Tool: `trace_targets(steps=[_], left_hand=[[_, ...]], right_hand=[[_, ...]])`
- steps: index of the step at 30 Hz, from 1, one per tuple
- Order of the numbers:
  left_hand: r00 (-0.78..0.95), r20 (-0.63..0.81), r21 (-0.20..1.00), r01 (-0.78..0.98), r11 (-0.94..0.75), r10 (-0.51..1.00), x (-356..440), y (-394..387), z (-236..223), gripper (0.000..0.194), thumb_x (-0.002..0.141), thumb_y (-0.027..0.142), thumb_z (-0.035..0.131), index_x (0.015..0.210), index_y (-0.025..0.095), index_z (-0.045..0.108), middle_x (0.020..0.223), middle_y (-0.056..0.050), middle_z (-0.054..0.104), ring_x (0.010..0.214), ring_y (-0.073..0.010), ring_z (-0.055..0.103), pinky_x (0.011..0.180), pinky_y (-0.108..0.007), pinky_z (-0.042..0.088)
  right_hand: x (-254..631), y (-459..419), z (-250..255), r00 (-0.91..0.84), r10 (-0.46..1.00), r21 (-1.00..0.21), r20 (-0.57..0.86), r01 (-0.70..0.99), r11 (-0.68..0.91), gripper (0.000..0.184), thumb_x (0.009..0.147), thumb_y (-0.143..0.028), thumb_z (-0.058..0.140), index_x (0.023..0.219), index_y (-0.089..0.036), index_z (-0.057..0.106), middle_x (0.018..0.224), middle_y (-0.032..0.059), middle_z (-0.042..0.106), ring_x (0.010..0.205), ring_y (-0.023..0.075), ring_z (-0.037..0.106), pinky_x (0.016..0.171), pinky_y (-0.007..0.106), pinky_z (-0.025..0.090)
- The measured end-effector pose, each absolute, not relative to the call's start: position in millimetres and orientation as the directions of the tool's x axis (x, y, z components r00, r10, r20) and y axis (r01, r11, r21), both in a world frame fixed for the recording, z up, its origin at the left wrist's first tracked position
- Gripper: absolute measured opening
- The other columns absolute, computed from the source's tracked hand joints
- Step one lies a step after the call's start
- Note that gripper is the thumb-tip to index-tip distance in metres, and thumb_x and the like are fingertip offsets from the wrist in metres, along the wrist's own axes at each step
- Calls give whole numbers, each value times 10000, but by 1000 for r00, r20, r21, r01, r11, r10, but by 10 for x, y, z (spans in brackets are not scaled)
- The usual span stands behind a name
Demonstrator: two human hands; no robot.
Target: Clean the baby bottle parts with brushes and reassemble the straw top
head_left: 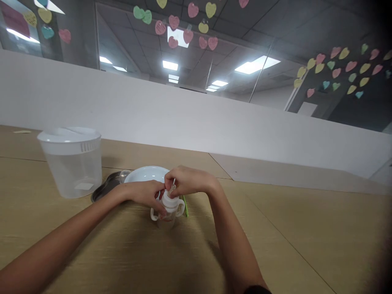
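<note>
A baby bottle (170, 204) with a white collar and two white side handles stands upright on the table in front of me. My left hand (145, 193) is closed around its upper left side, thumb across the front. Above the collar, my right hand (187, 180) pinches the clear teat-like top piece (172, 190), from which a thin pale stem sticks up. The fingers partly hide this piece. Just behind the bottle sits a white bowl (147, 173), and a green strip-like object (185, 206) shows beside the right handle.
A translucent bucket (73, 171) with a white lid (69, 134) stands at the left. Between it and the bowl lies a dark metal tray (107, 185). The wooden table (275, 245) meets a low white wall (153, 118), with glass and heart-shaped notes above.
</note>
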State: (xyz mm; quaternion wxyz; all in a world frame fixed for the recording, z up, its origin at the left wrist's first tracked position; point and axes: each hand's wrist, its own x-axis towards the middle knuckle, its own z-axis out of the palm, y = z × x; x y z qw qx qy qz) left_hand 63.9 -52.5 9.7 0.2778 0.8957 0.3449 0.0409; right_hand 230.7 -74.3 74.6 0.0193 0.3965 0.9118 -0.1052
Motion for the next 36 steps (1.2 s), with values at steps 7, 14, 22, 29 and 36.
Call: trace_targets(steps=[7,14,22,29,36], left_hand=[[789,-92,538,553,-636,608,647,-551,131,490,619,494,672,1012,220,571,848,14,591,754,-167,523,655,-234,357],[800,-88,516,546,-660,593,636,-534,127,458,637,502,648,988,218,573,791,20,557,715,-151,506,621,-224,342],[781,-87,494,573,-654,618,617,-508,104,363,630,482,646,826,196,536,743,24,529,656,-138,477,575,-233,311],[765,-105,514,588,-624,635,626,-463,39,373,624,472,648,825,187,515,692,38,470,616,-122,434,532,-229,292],[778,-80,550,556,-623,623,633,-478,50,362,596,455,675,763,185,501,642,47,452,589,-114,415,528,-230,283]], right_hand=[[2198,-829,750,-508,836,-202,-206,858,472,149,678,-265,631,634,-132,582,522,27,600,464,130,568,414,202,396],[2140,-905,764,-481,863,-155,-157,875,459,247,722,-322,632,576,-132,571,470,32,588,412,125,543,398,210,381],[2137,-943,780,-570,821,78,-39,817,571,145,684,-283,665,724,-144,671,671,49,658,591,138,558,444,225,287],[2196,-891,771,-643,762,26,-73,763,646,147,652,-102,615,779,-148,672,703,19,643,604,112,520,461,207,291],[2242,-849,764,-638,766,-3,-80,768,640,233,649,-104,623,873,-156,656,742,18,641,631,116,533,477,197,315]])
